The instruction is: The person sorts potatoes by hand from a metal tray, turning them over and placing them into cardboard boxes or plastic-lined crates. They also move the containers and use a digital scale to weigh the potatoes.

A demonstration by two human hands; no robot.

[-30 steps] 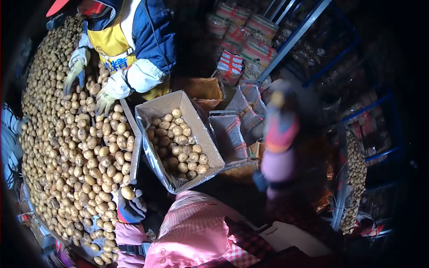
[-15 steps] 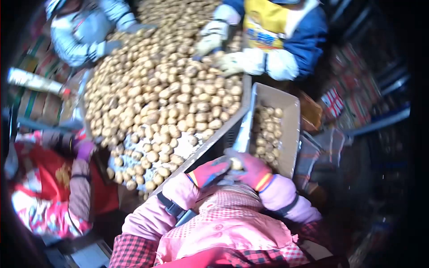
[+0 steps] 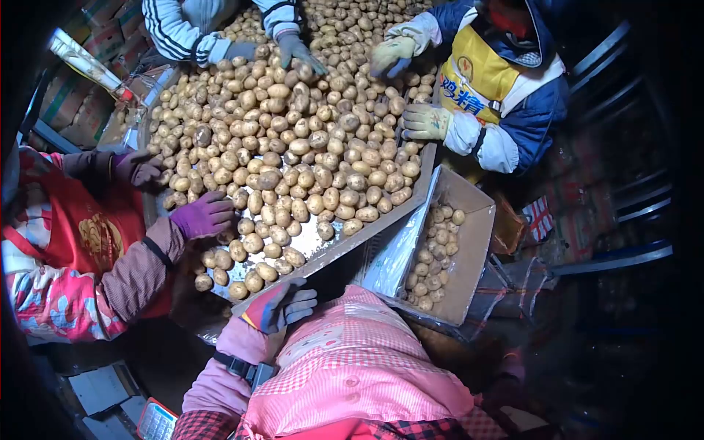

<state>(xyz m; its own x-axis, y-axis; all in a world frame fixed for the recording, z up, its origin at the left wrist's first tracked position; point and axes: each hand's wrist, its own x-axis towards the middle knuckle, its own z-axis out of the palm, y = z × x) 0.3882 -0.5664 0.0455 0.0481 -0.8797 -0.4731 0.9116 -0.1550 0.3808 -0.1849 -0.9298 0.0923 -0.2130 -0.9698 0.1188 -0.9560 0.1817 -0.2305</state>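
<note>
Potatoes [image 3: 293,161] heaped on sorting table [image 3: 352,238], left hand [image 3: 282,304] fingers spread empty at its edge, right hand unseen

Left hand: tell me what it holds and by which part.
Nothing is held. The left hand in its glove rests open on the near rim of the sorting table, beside the potatoes.
</note>
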